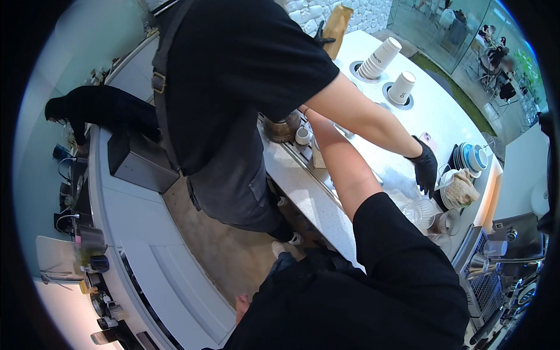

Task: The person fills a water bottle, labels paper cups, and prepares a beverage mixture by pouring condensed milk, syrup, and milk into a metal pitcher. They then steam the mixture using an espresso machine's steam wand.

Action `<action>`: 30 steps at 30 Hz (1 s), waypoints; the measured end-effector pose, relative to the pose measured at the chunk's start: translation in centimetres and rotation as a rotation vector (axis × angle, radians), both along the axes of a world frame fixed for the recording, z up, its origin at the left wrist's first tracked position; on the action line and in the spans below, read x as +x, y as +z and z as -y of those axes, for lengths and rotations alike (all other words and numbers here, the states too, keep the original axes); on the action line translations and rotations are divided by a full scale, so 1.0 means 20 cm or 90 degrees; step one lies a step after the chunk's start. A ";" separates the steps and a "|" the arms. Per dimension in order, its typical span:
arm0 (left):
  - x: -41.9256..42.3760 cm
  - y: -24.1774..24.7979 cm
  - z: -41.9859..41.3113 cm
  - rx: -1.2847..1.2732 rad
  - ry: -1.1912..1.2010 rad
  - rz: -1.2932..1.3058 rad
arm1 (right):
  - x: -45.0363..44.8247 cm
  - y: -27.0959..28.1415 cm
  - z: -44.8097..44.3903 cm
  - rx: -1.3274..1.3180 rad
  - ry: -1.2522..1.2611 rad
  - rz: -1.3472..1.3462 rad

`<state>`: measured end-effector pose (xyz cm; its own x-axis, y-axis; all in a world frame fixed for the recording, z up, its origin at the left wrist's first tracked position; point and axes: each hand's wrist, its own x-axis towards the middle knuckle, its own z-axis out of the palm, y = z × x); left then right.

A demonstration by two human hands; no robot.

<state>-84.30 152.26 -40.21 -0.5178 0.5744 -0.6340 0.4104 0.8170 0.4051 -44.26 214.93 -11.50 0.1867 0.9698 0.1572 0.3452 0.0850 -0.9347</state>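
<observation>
My left hand hangs low beside my black shirt, partly covered by it; its fingers look curled, but their grip is unclear. My right arm reaches forward over the white counter. A co-worker's arm and sleeve hide my right hand beyond the wrist. Near that wrist are a brownish round vessel and a small white cup on a slatted metal tray. The co-worker's one black-gloved hand hangs over the counter near clear ribbed glasses; the other is at a brown paper bag.
The co-worker stands close at my front left. White paper cups stand stacked in round counter holders. Plates with blue cups, a crumpled cloth and a pink phone lie rightward. Another person bends over the back counter, beside a grey box.
</observation>
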 end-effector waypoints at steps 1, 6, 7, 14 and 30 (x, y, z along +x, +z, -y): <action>-0.02 -0.02 0.02 0.002 -0.002 -0.005 | -0.01 0.00 0.00 -0.002 0.003 -0.005; -0.07 -0.12 0.02 0.018 -0.041 -0.039 | -0.02 0.02 -0.01 -0.003 0.001 -0.010; -0.07 -0.12 0.01 0.015 -0.032 -0.028 | -0.01 0.02 -0.02 -0.002 -0.003 -0.006; -0.09 -0.02 0.02 0.043 -0.017 -0.005 | -0.04 0.03 -0.03 -0.018 -0.004 0.000; 0.63 1.30 -1.73 0.521 -0.301 0.163 | -0.06 0.05 -0.03 0.018 -0.023 0.079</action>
